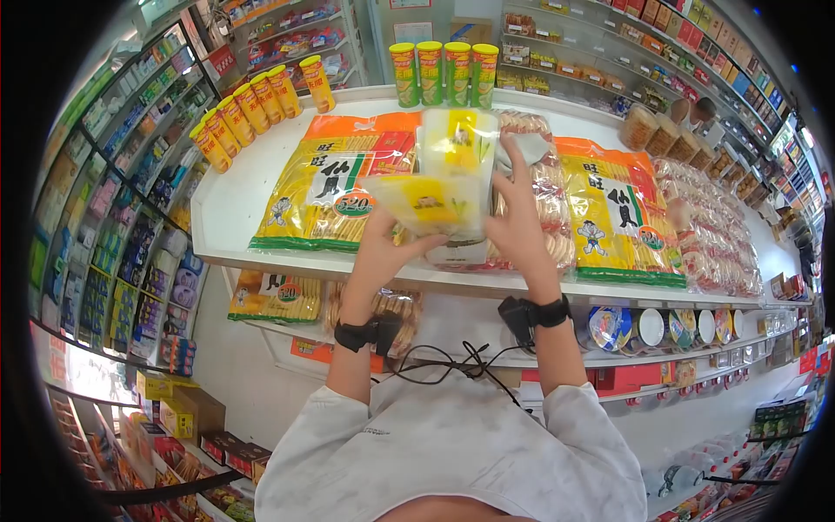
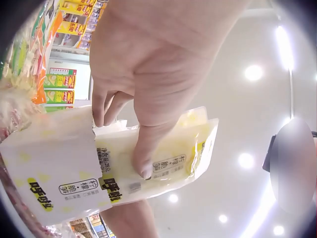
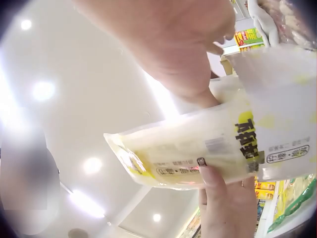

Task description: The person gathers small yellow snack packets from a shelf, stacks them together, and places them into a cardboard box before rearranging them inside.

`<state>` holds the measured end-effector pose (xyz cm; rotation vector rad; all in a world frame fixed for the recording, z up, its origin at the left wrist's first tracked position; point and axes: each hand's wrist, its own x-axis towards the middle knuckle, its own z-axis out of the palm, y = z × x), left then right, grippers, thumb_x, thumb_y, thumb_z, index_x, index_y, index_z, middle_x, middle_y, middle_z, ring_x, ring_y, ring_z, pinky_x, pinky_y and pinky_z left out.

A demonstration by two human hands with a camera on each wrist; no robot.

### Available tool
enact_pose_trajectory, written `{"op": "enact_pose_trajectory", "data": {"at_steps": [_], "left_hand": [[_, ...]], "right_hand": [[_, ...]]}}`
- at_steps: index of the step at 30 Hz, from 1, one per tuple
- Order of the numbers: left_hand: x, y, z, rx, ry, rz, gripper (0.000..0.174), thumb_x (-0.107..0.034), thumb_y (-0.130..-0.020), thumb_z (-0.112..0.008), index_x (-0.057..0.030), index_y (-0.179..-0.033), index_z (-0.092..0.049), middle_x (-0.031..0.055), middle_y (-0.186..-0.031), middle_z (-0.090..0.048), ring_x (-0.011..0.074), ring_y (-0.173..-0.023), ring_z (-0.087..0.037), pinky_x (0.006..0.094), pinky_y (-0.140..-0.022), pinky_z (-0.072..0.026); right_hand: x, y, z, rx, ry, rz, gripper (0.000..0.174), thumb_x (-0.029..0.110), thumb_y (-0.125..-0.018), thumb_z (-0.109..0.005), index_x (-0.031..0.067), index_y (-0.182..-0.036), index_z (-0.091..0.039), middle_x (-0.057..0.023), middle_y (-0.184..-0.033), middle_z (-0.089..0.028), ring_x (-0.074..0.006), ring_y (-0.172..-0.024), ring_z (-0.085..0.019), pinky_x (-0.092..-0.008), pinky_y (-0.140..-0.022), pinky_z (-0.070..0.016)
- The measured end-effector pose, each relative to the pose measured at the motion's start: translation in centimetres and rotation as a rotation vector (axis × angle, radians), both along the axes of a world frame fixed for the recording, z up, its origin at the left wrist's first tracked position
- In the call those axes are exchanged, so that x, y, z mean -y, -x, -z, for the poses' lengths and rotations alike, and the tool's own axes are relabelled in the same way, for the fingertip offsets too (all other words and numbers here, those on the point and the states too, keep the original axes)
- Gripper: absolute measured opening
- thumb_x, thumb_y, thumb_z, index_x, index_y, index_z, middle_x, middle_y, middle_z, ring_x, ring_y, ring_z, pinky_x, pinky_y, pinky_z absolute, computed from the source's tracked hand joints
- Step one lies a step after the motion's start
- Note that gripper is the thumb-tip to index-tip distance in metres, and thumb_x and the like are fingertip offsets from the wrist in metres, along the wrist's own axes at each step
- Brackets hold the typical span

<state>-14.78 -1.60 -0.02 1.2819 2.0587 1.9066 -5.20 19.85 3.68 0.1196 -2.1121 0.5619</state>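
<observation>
pack [image 1: 426,204] | held above shelf [image 1: 233,204] front edge | long axis left-right, free end pointing left, other end against upright box [image 1: 457,143] | left hand [image 1: 383,257] pinches pack, thumb on its face | right hand [image 1: 520,222] grips box

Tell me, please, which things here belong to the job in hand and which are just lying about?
In hand: left hand, right hand, yellow packet, yellow-and-white pack.
Lying about: orange rice-cracker bags, green canisters, yellow canisters, shelf.
</observation>
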Motion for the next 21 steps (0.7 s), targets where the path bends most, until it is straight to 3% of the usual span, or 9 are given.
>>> {"op": "enact_pose_trajectory", "data": {"at_steps": [3,7,10,12,15,18,21], "left_hand": [[-0.5,0.0,0.3,0.038,-0.12,0.003,0.075,-0.011,-0.078,-0.093,-0.0008,-0.143,-0.057,0.0139,-0.135,-0.067,0.0259,-0.129,-0.062,0.0412,-0.112,-0.0459],[-1.2,-1.5,-0.6,0.11,-0.234,-0.036,0.096,-0.007,-0.079,-0.092,0.0014,-0.156,-0.035,0.0167,-0.141,-0.062,0.0256,-0.132,-0.059,0.0414,-0.114,-0.0445],[-1.1,-1.5,-2.2,-0.058,-0.027,-0.058,0.095,-0.005,-0.08,-0.092,-0.0004,-0.154,-0.034,0.0163,-0.141,-0.06,0.0261,-0.133,-0.059,0.0412,-0.116,-0.0438],[-1.5,-1.6,-1.3,0.088,-0.099,0.031,0.092,-0.004,-0.078,-0.092,-0.0012,-0.152,-0.036,0.0159,-0.14,-0.06,0.0252,-0.133,-0.059,0.0401,-0.114,-0.0456],[-2.9,-2.3,-1.2,0.253,-0.306,0.059,0.082,0.001,-0.078,-0.091,-0.0005,-0.145,-0.044,0.0147,-0.142,-0.059,0.0229,-0.132,-0.059,0.0379,-0.111,-0.0492],[-3.3,-2.3,-1.1,0.388,-0.347,0.047,0.079,0.001,-0.075,-0.093,-0.0005,-0.14,-0.049,0.0122,-0.135,-0.063,0.0203,-0.124,-0.063,0.0369,-0.105,-0.0546],[-3.3,-2.9,-2.1,0.308,-0.317,0.058,0.078,0.001,-0.073,-0.094,-0.0012,-0.138,-0.051,0.01,-0.129,-0.066,0.0191,-0.117,-0.066,0.0366,-0.101,-0.0577]], "right_hand": [[0.1,-0.5,2.0,0.164,0.408,-0.283,0.05,0.014,-0.088,-0.077,-0.0011,-0.134,-0.064,-0.0273,-0.126,-0.07,-0.0427,-0.116,-0.069,-0.0436,-0.097,-0.0544],[-0.5,-1.1,0.8,0.294,0.371,-0.342,0.044,0.013,-0.088,-0.075,-0.0029,-0.127,-0.063,-0.0266,-0.1,-0.072,-0.0419,-0.095,-0.071,-0.0447,-0.081,-0.0549],[-1.0,-1.1,-0.9,0.452,0.222,-0.289,0.038,0.014,-0.088,-0.075,-0.0043,-0.119,-0.063,-0.0281,-0.093,-0.068,-0.0459,-0.088,-0.067,-0.048,-0.077,-0.053],[-0.6,-1.3,-2.1,0.563,0.188,-0.283,0.035,0.015,-0.088,-0.075,-0.005,-0.115,-0.063,-0.0294,-0.09,-0.066,-0.0485,-0.086,-0.064,-0.0498,-0.075,-0.0521],[-0.6,-1.1,-1.1,0.528,0.025,-0.233,0.032,0.014,-0.088,-0.074,-0.004,-0.113,-0.063,-0.0281,-0.097,-0.067,-0.0482,-0.093,-0.063,-0.0514,-0.08,-0.0513],[-0.9,-1.5,-0.9,0.48,0.083,-0.304,0.037,0.015,-0.09,-0.075,-0.0002,-0.122,-0.067,-0.0251,-0.127,-0.066,-0.0441,-0.122,-0.061,-0.0481,-0.099,-0.0503],[-1.5,-2.0,-0.4,0.324,0.333,-0.556,0.044,0.017,-0.093,-0.075,0.0044,-0.134,-0.067,-0.0195,-0.158,-0.049,-0.0388,-0.149,-0.044,-0.0443,-0.12,-0.0383]]}}
